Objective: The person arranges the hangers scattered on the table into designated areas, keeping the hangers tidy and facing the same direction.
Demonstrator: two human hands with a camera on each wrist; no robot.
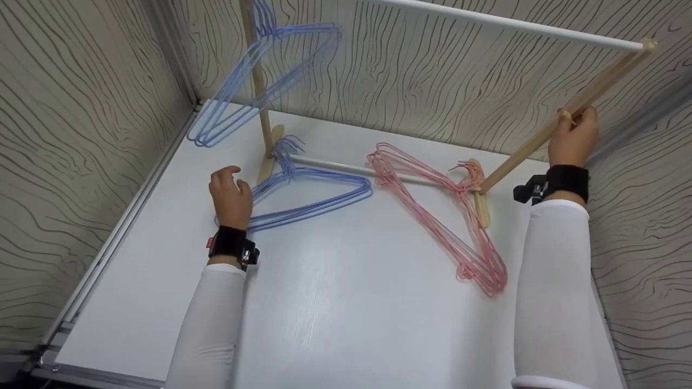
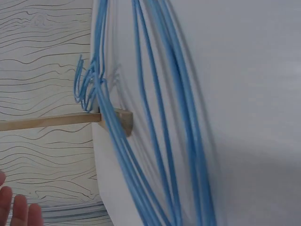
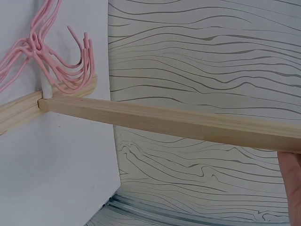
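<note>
In the head view, my right hand (image 1: 576, 135) grips the right wooden post (image 1: 519, 162) of a rack, which leans outward. The right wrist view shows the post (image 3: 178, 122) running to its foot, with part of the hand (image 3: 292, 183) against it. My left hand (image 1: 231, 200) is beside the lower blue hangers (image 1: 335, 175), fingers loosely bent and holding nothing. Its fingertips (image 2: 19, 209) show at the corner of the left wrist view, apart from the blue hangers (image 2: 193, 136). Pink hangers (image 1: 439, 236) lie at the rack's right foot.
More blue hangers (image 1: 216, 121) hang at the upper left, beside the left post (image 1: 260, 86). A white top rod (image 1: 508, 21) and a lower rod (image 1: 330, 165) span the rack. Patterned walls (image 1: 92, 108) surround the white table (image 1: 346, 324).
</note>
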